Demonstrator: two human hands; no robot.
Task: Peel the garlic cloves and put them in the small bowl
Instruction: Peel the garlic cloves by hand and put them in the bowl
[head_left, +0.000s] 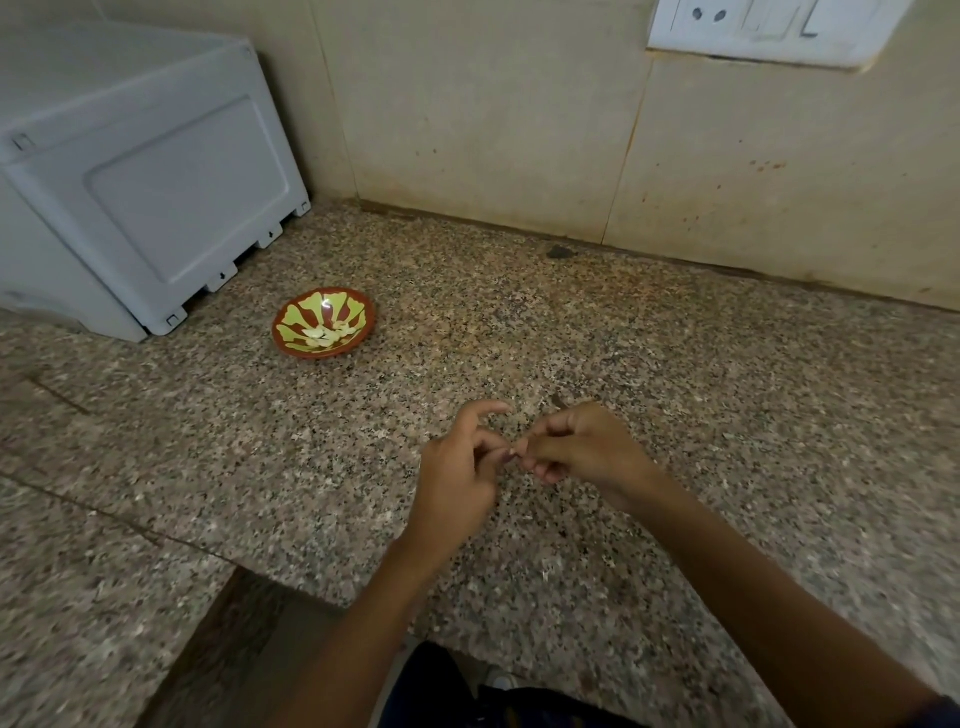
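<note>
A small red-brown bowl (291, 317) with a yellow-green pattern stands on the speckled granite counter, left of centre. Several pale peeled garlic cloves (327, 332) lie in it. In front of me, my left hand (457, 478) and my right hand (582, 447) meet fingertip to fingertip above the counter. Between them they pinch a small garlic clove (511, 454), mostly hidden by the fingers. My left index finger is raised and curved above the clove.
A white appliance (135, 176) stands at the back left, close to the bowl. The tiled wall (519, 130) runs along the back, with a white switch plate (769, 26) at top right. The granite counter (571, 322) steps inward near its front edge at lower left.
</note>
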